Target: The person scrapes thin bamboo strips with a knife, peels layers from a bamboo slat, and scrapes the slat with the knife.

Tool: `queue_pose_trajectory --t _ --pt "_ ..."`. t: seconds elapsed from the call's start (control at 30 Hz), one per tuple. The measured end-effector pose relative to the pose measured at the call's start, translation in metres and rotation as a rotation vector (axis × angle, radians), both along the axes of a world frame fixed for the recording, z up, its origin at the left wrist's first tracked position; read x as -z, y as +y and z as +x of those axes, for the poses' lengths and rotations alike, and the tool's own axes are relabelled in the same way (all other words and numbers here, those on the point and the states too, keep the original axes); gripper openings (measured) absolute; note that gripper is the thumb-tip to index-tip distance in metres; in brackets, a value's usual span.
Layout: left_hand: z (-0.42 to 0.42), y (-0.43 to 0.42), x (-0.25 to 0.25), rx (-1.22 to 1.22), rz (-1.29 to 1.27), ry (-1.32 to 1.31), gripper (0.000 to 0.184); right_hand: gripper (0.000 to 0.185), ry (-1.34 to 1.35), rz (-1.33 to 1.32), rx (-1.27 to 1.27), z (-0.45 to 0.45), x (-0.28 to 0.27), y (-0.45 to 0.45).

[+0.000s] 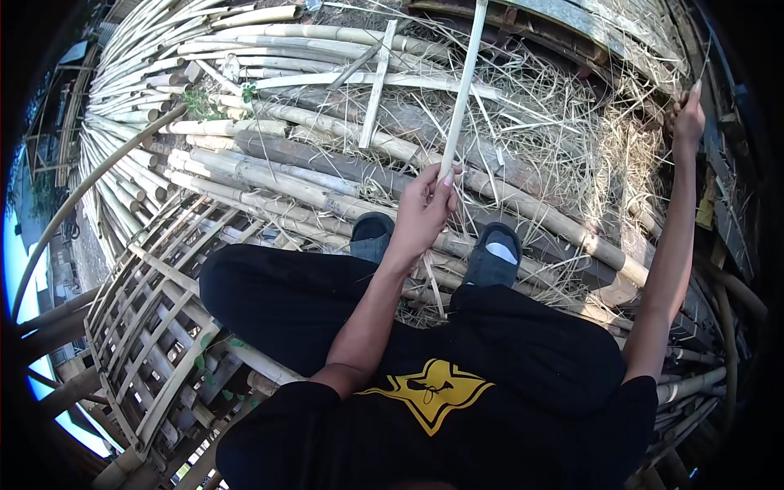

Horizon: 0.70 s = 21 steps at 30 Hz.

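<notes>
The left hand is curled round a strip, thumb pressed against it, probably to steady it; the right hand reaches far out to the side, fingers bent, and whether it grips anything I cannot tell. The biggest spread is the poles, laid side by side, perhaps so they pack neatly. Next comes the lattice, at the person's left. Shavings litter the ground ahead. The strip runs from the left hand up past the top edge, seemingly held near one end so its length points away from the body. Smallest, the sandals stand apart, likely for balance.
</notes>
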<state>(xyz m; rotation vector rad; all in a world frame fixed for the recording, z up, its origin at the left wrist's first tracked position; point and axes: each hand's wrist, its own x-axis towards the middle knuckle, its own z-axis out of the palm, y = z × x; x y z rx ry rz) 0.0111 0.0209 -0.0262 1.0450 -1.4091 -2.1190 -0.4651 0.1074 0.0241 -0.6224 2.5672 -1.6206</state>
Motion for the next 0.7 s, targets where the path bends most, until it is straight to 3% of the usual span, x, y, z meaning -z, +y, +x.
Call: queue_pose_trajectory --t 0.03,0.1,0.27,0.33,0.7 --pt "-0.001 0.0 0.007 -0.039 0.095 0.039 0.025 0.048 -0.266 -0.22 -0.005 0.032 -0.007 0.0" --pt "0.0 0.004 0.016 -0.072 0.198 0.065 0.025 0.04 -0.474 -0.203 -0.169 0.077 0.019 0.003" --pt "-0.012 0.007 0.039 0.018 0.211 0.076 0.029 0.037 -0.97 0.166 -0.544 0.228 0.075 -0.016" --pt "-0.014 0.011 0.039 0.068 0.206 0.062 0.03 0.037 -1.127 0.16 -0.707 0.26 0.081 -0.021" --pt "-0.02 0.016 0.043 0.21 0.11 -0.038 0.031 0.029 -1.15 0.08 -0.714 0.286 0.097 -0.027"
